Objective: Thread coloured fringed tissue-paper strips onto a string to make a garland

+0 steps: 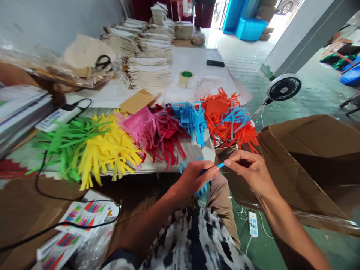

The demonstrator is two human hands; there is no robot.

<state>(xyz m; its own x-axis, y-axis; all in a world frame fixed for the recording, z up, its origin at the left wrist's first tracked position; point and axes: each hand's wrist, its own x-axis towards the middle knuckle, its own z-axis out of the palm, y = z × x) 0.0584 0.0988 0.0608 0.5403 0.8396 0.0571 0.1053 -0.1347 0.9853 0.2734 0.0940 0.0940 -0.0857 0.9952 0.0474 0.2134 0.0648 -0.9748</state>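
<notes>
Between my hands runs a blue paper tassel (221,165), its end twisted thin and its fringe hanging below over my lap. My left hand (198,174) is closed around the twisted part. With thumb and forefinger, my right hand (247,168) pinches the tip. On the table edge in front lie fringed tassels in bunches: green (67,140), yellow (107,150), pink (142,125), dark red (168,140) and blue (192,118). An orange-red bunch (222,112) with some blue strips on it lies just beyond my right hand.
Stacks of off-white sheets (150,63) stand on the table behind, with a tape roll (185,78), a black phone-like object (215,63) and scissors (103,62). A fan (284,89) and an open cardboard box (303,168) are at right. Printed cards (84,217) lie lower left.
</notes>
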